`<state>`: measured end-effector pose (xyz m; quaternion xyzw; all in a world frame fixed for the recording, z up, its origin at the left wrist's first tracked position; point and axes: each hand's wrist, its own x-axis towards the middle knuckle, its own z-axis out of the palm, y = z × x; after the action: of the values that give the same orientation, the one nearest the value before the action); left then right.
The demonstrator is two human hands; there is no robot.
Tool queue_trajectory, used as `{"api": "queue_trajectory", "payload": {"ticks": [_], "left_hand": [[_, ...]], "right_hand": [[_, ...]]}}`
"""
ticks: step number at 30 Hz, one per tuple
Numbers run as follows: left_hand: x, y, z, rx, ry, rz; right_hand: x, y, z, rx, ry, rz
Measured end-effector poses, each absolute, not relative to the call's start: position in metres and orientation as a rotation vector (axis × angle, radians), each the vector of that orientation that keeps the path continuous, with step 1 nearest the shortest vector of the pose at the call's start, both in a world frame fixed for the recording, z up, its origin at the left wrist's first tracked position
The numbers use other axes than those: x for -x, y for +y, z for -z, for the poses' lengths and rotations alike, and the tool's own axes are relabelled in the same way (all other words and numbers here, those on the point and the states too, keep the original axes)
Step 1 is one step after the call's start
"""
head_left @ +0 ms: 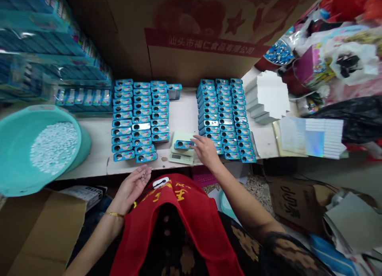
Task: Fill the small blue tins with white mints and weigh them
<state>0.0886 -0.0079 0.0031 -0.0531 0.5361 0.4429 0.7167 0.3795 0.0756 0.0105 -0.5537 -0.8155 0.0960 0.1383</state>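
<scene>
right hand (205,150) grips a blue tin (183,145) on the scale (181,160), bare tabletop (186,112) behind; left hand (135,183) half-curled near its edge, contents unclear

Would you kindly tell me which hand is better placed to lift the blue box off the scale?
Probably the right hand: its fingertips are at the right end of the blue box on the scale. The left hand is farther off, palm up, near the table's front edge.

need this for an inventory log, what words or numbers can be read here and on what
"汕头市福仁食品有限公司": large cardboard carton
Too small or blurred: blue boxes, scale display
Unclear: red apron, lower-right carton
</scene>
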Motion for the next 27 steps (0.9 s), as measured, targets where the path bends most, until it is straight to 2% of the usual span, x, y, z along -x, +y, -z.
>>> {"api": "queue_trajectory", "payload": {"ticks": [9,21,27], "left_hand": [[-0.087,0.001,-0.001,0.155,1.176,-0.962],[-0.092,0.004,-0.003,0.118,1.16,-0.931],[-0.123,0.026,-0.017,-0.245,1.267,-0.841]], "right_hand": [[-0.414,0.055,-0.003,1.729,-2.08,-0.312],[-0.394,0.056,0.025,1.677,-1.891,-0.698],[-0.385,0.055,0.027,1.639,-1.753,-0.76]]}}
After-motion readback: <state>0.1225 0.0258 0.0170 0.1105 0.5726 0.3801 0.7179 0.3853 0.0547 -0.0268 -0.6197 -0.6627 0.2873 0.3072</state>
